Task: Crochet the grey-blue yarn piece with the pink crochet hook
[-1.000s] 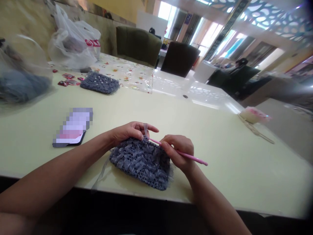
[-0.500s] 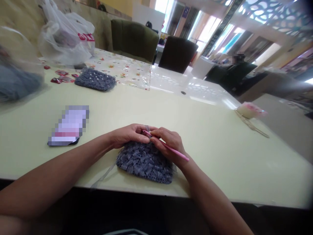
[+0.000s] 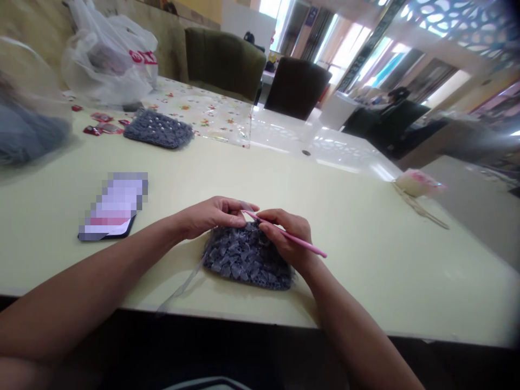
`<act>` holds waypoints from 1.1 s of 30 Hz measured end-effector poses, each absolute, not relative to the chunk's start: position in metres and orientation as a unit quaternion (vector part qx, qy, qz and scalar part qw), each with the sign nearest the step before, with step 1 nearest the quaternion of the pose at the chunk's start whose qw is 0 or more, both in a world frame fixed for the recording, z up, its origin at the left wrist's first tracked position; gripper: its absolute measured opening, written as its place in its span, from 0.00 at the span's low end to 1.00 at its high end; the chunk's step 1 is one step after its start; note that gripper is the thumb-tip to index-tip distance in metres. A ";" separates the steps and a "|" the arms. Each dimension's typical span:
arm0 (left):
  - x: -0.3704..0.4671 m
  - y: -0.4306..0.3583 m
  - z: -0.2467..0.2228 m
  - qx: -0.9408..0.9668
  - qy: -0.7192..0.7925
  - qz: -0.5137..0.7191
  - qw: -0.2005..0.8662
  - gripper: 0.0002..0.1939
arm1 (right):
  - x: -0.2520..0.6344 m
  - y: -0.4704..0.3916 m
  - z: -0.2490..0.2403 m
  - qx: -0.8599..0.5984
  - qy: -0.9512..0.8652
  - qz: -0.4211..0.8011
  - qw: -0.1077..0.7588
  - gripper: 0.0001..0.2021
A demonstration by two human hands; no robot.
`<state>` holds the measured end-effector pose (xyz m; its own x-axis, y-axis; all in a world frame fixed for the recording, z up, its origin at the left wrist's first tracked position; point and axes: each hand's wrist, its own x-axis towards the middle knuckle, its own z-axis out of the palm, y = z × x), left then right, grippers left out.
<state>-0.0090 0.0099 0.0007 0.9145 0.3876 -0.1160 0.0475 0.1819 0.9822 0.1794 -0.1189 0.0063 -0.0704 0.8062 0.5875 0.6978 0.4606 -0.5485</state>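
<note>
A pink crochet hook (image 3: 303, 243) is gripped in my right hand (image 3: 290, 233), its tip pointing left toward my other hand. My left hand (image 3: 219, 214) is closed, with grey ribbon yarn (image 3: 246, 206) running over its index finger. Between and below both hands, a dark grey-blue crocheted piece (image 3: 247, 259) with a ruffled, leafy texture rests on the table. My right fingers pinch its upper edge beside the hook; whether the left thumb also touches that edge I cannot tell. A loose ribbon tail (image 3: 182, 286) trails from its left side to the table's front edge.
A phone (image 3: 116, 206) lies to the left. Farther back are a second crocheted piece (image 3: 158, 129), red wrappers (image 3: 101, 124), a white plastic bag (image 3: 109, 59) and a clear bag of grey yarn (image 3: 28, 132). A pink-and-cream item with a cord (image 3: 418, 183) sits right.
Both hands have shifted slightly up and right with the crocheted piece. The hook's tip has drawn to the right, a little away from the left fingers.
</note>
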 end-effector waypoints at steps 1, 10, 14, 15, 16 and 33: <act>-0.009 0.010 0.000 0.617 0.178 0.126 0.756 0.23 | 0.181 -0.119 0.007 -0.517 -0.722 0.088 0.452 0.07; -0.007 0.005 0.003 0.608 0.217 0.182 0.742 0.26 | 0.193 -0.114 0.020 -0.506 -0.747 0.204 0.379 0.11; -0.005 -0.001 0.005 0.657 0.234 0.218 0.683 0.28 | 0.195 -0.114 0.021 -0.503 -0.759 0.195 0.365 0.12; -0.005 -0.003 0.006 0.673 0.240 0.224 0.663 0.28 | 0.195 -0.114 0.020 -0.502 -0.763 0.189 0.359 0.12; -0.005 -0.004 0.007 0.691 0.246 0.230 0.640 0.29 | 0.195 -0.114 0.019 -0.503 -0.768 0.180 0.353 0.12; 0.000 -0.014 -0.003 0.446 0.237 0.148 0.850 0.35 | 0.163 -0.111 -0.012 -0.466 -0.773 -0.276 0.331 0.12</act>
